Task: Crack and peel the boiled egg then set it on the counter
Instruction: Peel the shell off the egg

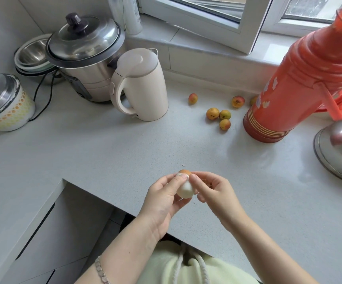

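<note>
Egg peel mostly done, brown cap left.
One egg (184,188) held over the counter (104,152) edge: left hand (166,198) fingers pinching it, right hand (213,191) fingers pinching at the shell (184,172) on its top. Lower part bare white. Left: strip the cap, set egg down. Beyond: six small fruits (212,113), one kettle (140,85), one red thermos (301,85).
</note>
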`<state>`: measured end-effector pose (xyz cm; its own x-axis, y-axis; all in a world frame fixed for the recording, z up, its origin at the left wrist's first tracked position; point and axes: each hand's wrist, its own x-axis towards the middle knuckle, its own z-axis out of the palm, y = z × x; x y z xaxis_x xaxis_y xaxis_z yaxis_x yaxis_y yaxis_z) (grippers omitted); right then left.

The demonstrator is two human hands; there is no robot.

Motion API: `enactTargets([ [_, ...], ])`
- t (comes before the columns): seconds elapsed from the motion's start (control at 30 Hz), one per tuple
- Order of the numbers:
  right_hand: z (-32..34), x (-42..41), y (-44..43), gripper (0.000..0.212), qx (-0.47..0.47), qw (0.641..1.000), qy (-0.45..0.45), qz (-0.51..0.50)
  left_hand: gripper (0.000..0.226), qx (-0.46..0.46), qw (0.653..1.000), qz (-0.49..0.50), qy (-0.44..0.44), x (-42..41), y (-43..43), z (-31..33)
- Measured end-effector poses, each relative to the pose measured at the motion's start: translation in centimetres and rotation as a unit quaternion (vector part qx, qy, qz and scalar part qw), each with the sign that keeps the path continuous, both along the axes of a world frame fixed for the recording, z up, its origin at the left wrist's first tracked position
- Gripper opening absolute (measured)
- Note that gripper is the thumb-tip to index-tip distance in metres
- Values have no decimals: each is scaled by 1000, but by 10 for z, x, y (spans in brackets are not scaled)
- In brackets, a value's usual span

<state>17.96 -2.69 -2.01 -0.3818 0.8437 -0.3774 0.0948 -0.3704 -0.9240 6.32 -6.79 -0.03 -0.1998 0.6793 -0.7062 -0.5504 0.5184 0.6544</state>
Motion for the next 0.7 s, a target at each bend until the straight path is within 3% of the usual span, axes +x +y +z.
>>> enactTargets([
  [0.17,-5,-5,-4,20,103,993,-62,-5,30,-8,999,14,43,0,1,1],
  [0.3,-12,-6,-6,19,204,967,-151,8,29,-5,996,18,87,3,2,1],
  [0.4,-13,-8,-6,37,248,952,-181,-1,28,1,995,15,103,4,1,1],
  [0.5,-12,-8,-3,31,199,965,-169,-30,24,7,995,10,99,3,0,2],
  [0.6,-7,-7,2,29,53,992,-61,-95,28,18,999,21,36,0,0,4],
  [0.7,-6,-2,5,29,-25,991,4,-133,33,28,998,50,-23,-2,1,5],
])
